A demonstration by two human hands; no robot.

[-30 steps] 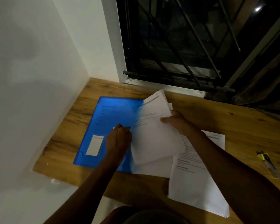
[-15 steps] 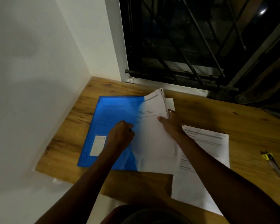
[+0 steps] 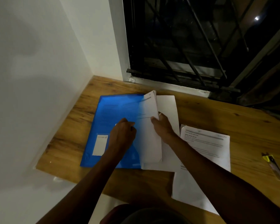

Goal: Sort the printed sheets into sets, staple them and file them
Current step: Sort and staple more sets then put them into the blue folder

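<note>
Set (image 3: pixel 149 126): right hand (image 3: pixel 162 126) grips its right edge; left edge lies under the cover of folder (image 3: pixel 113 113) on counter (image 3: pixel 217 113).
Left hand (image 3: pixel 121 136): curled at the cover's edge, grip unclear.
Advice: lift the cover and slide the set in square.

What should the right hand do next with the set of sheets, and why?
Probably slide the set of sheets further left into the blue folder. The right hand grips the set, only its left edge lies inside, and the left hand pinches the folder's open edge.
</note>
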